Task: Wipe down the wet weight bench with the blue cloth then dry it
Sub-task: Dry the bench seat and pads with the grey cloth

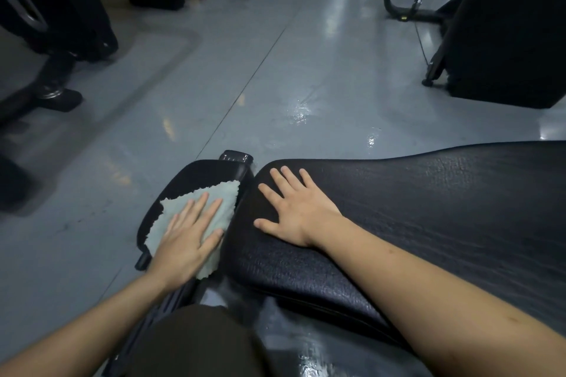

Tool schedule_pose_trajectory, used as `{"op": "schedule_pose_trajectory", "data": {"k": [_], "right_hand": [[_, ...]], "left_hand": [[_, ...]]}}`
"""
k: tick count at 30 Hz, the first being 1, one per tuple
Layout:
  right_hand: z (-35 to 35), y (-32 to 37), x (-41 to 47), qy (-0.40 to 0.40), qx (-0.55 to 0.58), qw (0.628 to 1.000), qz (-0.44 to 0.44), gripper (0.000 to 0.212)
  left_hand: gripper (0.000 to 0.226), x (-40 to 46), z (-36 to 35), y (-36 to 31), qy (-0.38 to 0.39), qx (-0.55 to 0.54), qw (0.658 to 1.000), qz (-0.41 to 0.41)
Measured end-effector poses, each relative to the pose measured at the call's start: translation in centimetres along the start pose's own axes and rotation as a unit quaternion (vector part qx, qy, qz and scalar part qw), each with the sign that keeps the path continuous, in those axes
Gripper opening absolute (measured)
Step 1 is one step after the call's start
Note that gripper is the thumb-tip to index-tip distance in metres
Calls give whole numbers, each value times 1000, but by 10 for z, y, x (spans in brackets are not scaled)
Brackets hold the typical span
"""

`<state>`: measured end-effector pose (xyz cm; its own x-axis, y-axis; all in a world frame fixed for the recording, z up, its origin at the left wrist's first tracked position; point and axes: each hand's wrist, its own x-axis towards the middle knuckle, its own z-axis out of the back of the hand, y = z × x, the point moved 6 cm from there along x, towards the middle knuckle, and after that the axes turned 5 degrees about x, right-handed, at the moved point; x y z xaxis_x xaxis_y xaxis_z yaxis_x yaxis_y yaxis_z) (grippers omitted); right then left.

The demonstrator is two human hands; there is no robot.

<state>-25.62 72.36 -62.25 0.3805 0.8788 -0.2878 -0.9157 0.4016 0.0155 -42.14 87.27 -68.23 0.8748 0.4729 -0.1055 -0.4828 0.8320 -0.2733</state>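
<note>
The black weight bench has a small seat pad (196,173) at lower centre and a long textured back pad (428,211) running to the right. A pale blue cloth (225,199) lies spread on the seat pad. My left hand (186,239) presses flat on the cloth with straight fingers. My right hand (294,208) rests flat on the near end of the back pad, fingers spread, holding nothing.
The grey gym floor (275,70) shows wet, shiny patches beyond the bench. Dark gym machines stand at the left (61,9) and at the right (505,24). A black bench frame end (235,157) sticks out past the seat pad. My knee (196,343) is at the bottom.
</note>
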Motion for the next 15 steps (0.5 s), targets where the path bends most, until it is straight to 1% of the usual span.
{"op": "schedule_pose_trajectory", "data": {"k": [5, 9, 12, 15], "right_hand": [[-1, 0, 0, -3, 2, 1000, 1, 83], [-2, -1, 1, -8, 3, 1000, 0, 83], [-1, -1, 1, -7, 7, 1000, 0, 83], [-1, -1, 0, -7, 10, 1000, 0, 83]], "left_hand": [[78, 61, 9, -12, 47, -8, 999, -27], [82, 106, 15, -16, 42, -27, 998, -43], [80, 122, 17, -8, 20, -48, 999, -14], [75, 129, 15, 4, 16, -59, 998, 21]]}}
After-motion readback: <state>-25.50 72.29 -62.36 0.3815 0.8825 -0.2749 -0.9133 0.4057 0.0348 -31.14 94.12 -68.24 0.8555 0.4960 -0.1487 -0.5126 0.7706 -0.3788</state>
